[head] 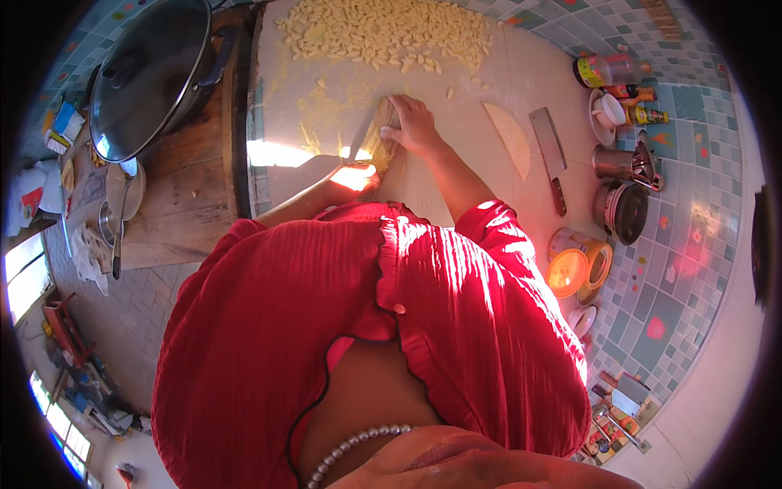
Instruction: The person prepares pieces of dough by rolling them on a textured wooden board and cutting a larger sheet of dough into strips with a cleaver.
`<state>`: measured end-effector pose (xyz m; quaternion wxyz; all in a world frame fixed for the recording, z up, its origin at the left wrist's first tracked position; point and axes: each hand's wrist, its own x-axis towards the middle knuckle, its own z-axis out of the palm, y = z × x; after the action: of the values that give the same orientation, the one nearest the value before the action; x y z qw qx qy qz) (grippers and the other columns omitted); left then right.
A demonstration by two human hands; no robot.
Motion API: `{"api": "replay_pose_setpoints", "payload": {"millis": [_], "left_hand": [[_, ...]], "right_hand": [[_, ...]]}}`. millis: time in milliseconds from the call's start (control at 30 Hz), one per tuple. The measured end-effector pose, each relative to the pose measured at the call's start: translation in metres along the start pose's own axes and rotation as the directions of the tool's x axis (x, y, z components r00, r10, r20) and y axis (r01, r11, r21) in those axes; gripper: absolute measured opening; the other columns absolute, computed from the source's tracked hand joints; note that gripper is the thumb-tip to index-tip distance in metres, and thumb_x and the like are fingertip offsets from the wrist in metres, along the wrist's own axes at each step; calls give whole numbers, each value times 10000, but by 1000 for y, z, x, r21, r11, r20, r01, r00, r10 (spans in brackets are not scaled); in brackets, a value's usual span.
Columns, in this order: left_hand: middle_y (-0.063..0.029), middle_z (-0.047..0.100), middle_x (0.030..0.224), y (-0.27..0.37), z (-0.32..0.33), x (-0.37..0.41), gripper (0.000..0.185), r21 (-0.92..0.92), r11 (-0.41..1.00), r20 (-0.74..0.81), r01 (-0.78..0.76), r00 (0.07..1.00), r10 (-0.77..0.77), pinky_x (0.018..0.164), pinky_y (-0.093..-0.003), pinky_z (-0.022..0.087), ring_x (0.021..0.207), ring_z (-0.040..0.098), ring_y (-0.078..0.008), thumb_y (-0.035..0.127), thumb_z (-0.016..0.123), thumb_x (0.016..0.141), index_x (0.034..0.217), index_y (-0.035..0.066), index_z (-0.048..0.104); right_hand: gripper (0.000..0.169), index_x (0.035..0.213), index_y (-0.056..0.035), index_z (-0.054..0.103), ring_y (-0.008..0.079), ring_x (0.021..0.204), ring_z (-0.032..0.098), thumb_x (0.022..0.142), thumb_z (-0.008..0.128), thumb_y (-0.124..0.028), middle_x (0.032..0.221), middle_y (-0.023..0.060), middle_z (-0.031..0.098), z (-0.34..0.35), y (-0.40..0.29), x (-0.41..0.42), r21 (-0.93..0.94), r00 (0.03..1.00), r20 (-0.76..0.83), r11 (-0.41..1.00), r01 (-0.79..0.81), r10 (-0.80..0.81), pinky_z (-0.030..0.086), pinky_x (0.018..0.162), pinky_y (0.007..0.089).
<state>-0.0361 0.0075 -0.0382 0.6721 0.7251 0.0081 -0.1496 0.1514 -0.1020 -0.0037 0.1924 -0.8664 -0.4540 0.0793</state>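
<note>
My right hand [415,125] grips the upper end of a long brown piece with a ridged or bristly surface [380,140]; whether it is a board or a brush I cannot tell. Beside its lower end is my left hand [354,177], glaring in sunlight, its fingers hard to make out. Small pale dough pieces [391,30] cover the far part of the light worktop [470,147], and yellowish powder is smeared nearer. To the right lie a pale half-moon-shaped piece [510,137] and a cleaver [551,143] with a wooden handle.
On the left, a large lidded pan [153,73] and a bowl with a ladle [128,189] stand on a wooden table [183,208]. Along the tiled wall at right are bottles [611,70], a white cup [609,110], a metal utensil holder [614,162], a dark pot [623,211] and an orange container [567,273].
</note>
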Motion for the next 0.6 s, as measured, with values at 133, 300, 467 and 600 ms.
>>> {"api": "replay_pose_setpoints", "payload": {"millis": [133, 300, 467, 600], "left_hand": [[-70, 594, 816, 31, 3, -7, 92, 54, 998, -85, 9, 996, -5, 730, -292, 455, 772, 565, -204, 112, 530, 796, 854, 54, 572], [-49, 599, 831, 28, 2, -3, 100, 164, 986, -74, -3, 997, 15, 745, -274, 442, 810, 554, -127, 105, 569, 809, 867, 27, 592], [-62, 592, 814, 33, 2, -7, 120, 114, 993, -85, 33, 996, -24, 737, -291, 447, 794, 564, -167, 145, 550, 807, 864, 45, 581], [-72, 590, 829, 39, -3, -8, 130, 124, 991, -69, 41, 997, -32, 742, -297, 448, 798, 572, -169, 164, 537, 811, 862, 50, 573]], "right_hand": [[636, 1197, -127, 479, 322, 1102, 429, 652, 731, -335, 1185, 106, 476, -7, -2, 14, 28, 996, 83, 999, -46, 43, 354, 908, 465], [498, 1110, -107, 550, 316, 1051, 469, 688, 707, -320, 1104, 107, 530, 18, 11, 23, 81, 998, -53, 997, -20, 25, 388, 882, 401], [415, 1083, -77, 562, 317, 1010, 492, 747, 661, -300, 1067, 119, 552, 19, 16, 32, 318, 973, 101, 920, -227, 205, 390, 879, 398], [382, 1067, -51, 573, 306, 1002, 519, 772, 638, -285, 1045, 131, 575, 13, 12, 18, 172, 994, -77, 983, -68, 82, 406, 870, 374]]}}
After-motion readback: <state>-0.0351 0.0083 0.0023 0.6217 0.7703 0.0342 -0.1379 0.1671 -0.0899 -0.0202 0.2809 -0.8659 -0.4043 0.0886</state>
